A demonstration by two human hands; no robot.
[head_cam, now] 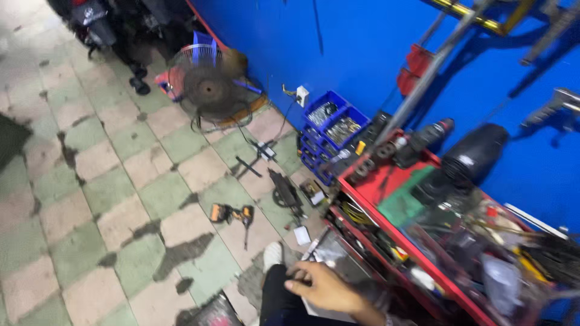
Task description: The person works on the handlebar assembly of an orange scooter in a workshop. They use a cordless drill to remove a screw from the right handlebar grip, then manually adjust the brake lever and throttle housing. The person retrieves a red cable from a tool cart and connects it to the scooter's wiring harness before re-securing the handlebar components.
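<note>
Hand: we see one hand (326,287) low in view, which side we cannot tell, fingers (300,284) curled loosely, gripping nothing clear.
Under it: dark-trousered knee (278,299).
Beside: red tool cart (423,241), just right.
Floor (109,199): orange tool (232,213), fan (211,90) farther off.

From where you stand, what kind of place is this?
Probably a repair workshop, perhaps for motorbikes. A red tool cart full of tools stands by the blue wall, blue parts bins hold small hardware, and power tools lie on the tiled floor.
</note>
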